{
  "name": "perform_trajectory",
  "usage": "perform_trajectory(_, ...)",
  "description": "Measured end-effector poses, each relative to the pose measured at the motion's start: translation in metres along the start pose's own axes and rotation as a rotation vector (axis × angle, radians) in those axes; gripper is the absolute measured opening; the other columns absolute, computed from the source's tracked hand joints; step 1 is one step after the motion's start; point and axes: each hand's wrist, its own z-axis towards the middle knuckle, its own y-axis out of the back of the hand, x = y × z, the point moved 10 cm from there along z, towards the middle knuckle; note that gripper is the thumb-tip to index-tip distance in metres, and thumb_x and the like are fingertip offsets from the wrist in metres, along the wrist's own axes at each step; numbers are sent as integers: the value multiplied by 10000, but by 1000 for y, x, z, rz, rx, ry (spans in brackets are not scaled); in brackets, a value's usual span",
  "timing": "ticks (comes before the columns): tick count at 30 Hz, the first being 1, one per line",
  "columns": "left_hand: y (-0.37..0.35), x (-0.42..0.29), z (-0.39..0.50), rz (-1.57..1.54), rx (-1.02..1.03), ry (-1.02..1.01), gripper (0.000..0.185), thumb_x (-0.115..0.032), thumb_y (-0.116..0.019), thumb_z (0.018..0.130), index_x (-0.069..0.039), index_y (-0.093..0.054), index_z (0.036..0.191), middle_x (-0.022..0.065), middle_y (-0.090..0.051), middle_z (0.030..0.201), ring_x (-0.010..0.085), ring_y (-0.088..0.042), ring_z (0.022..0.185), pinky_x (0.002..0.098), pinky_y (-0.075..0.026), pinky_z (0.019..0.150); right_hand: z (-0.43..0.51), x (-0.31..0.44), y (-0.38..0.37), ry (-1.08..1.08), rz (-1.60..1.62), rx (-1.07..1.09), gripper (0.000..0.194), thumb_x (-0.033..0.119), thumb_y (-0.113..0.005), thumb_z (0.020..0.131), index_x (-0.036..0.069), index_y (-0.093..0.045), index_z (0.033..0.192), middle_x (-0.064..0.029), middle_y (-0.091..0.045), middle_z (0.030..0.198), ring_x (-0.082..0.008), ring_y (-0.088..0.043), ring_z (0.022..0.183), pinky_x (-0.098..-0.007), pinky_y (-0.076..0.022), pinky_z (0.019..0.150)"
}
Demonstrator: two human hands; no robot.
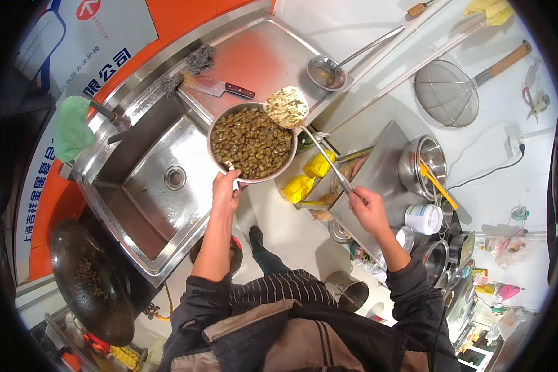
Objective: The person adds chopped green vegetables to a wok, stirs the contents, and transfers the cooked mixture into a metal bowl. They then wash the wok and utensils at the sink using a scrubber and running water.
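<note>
My left hand [226, 191] grips the near rim of a round metal bowl [209, 145], which is full of glossy brown-green beans [255, 142]. In my right hand [366, 207] is the long handle of a metal ladle or spatula [326, 158]. Its broad head, coated in a pale mash with green flecks [287, 107], lies over the bowl's upper right edge. Just beyond the bowl, a cleaver or kitchen knife [218, 87] with a dark riveted handle rests on the steel drainboard [260, 60], its blade near steel wool pads [201, 59].
A steel sink [153, 209] lies left, with a green cloth [72, 128] over its tap. A blackened wok [90, 279] stands lower left. Ahead right is a small pan [326, 73] holding a ladle. Yellow bottles [299, 188], a steel counter [376, 172] with stacked bowls, and a hanging strainer [446, 93] are right.
</note>
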Motion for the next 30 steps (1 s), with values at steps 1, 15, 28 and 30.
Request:
perform_trajectory(1, 0, 1, 4, 73, -21, -5, 200, -71, -597, 862, -77, -565, 1059, 51, -674, 896, 139, -632, 612, 214, -323, 393, -3, -2, -1, 13, 2, -17, 195, 134, -592, 949, 9, -536, 810, 12, -452, 637, -69, -396, 613, -269, -349, 544)
perform_trajectory(15, -21, -26, 31, 700, 83, 109, 360, -333, -512, 1013, 6, -559, 903, 139, -667, 726, 165, -598, 485, 265, -365, 377, 7, -5, -18, 160, -134, -118, 162, 153, -604, 925, -4, -583, 888, -170, -521, 663, -260, -478, 572, -361, -413, 561)
perform_trajectory(28, -47, -65, -2, 822, 152, 57, 410, -346, -499, 1008, -55, -520, 719, 59, -557, 582, 144, -491, 416, 280, -336, 382, 24, 21, -13, 383, -331, -223, 110, 137, -620, 894, 46, -631, 955, -171, -606, 801, -394, -600, 728, -474, -459, 628)
perform_trajectory(30, -52, -69, -4, 883, 154, 7, 413, -337, -516, 1000, -45, -537, 709, 54, -547, 572, 141, -484, 411, 285, -338, 385, 23, 23, -11, 375, -327, -222, 109, 132, -621, 892, 40, -630, 951, -173, -606, 802, -394, -600, 731, -469, -461, 628)
